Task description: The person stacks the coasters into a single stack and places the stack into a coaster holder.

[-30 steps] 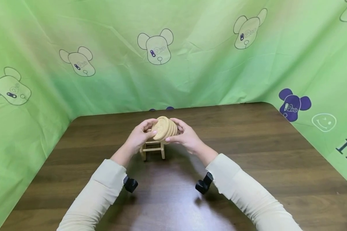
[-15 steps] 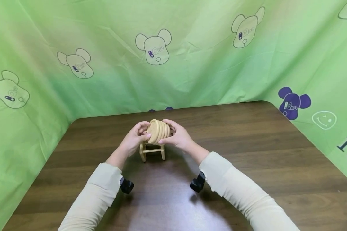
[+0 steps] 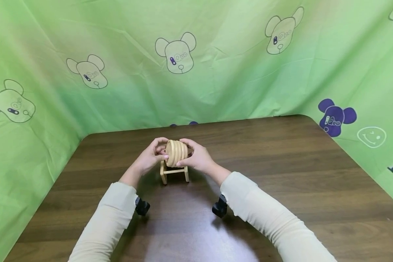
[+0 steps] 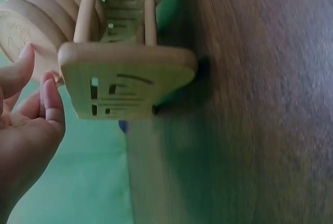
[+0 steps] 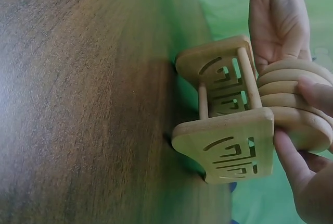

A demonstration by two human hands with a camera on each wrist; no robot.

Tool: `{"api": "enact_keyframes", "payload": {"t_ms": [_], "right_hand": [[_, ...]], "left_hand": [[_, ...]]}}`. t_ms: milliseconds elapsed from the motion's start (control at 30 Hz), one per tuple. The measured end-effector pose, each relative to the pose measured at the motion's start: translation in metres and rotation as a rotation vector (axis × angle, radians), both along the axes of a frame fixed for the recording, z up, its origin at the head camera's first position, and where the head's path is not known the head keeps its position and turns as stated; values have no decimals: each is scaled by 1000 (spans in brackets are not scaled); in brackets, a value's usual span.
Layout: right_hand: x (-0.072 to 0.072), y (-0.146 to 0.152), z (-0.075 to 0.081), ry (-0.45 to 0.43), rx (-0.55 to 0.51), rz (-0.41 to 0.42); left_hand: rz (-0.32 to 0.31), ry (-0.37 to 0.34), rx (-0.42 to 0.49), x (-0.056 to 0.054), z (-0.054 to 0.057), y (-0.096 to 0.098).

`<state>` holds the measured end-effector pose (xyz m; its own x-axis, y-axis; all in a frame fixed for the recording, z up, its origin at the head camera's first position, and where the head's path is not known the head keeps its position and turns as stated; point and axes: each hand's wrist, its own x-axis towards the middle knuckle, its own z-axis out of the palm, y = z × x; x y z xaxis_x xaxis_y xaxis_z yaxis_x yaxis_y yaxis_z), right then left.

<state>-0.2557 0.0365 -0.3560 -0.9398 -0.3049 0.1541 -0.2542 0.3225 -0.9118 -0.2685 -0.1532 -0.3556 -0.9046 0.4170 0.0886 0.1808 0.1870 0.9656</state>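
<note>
A stack of several round pale wooden coasters stands on edge between my hands, right over the small wooden coaster rack. From the left, my left hand holds the stack's end face with thumb and fingertips; that face bears a faint engraved figure in the left wrist view. My right hand grips the other end, its thumb across the coasters' edges. The rack's cut-out side panel and crossbars show below the stack in both wrist views. In the head view the coasters hide the rack's upper part.
The rack stands on a brown wood-grain table. Behind and at both sides hangs a green cloth printed with bear heads. Black wrist cameras hang below both sleeves.
Both hands have moved the coasters left and down, closer over the rack. The stack has turned, so its rims face me more and its engraved face less.
</note>
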Motion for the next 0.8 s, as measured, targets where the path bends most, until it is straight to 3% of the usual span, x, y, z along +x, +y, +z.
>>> {"api": "enact_keyframes", "payload": {"t_ms": [233,433,567,800], "right_hand": [[3,-4,0,-4,118,-3],[5,-4,-3,0,185,-43],[5,-3,-5,13,166,-50],[7,-3,-8,-30,39,-53]], "left_hand": [[-48,43,-189,-5,-4,-4],[-21,187,-382,-6,-4,-1],[20,252,-515,-6,-2,3],[13,211,-582,0,3,6]]}}
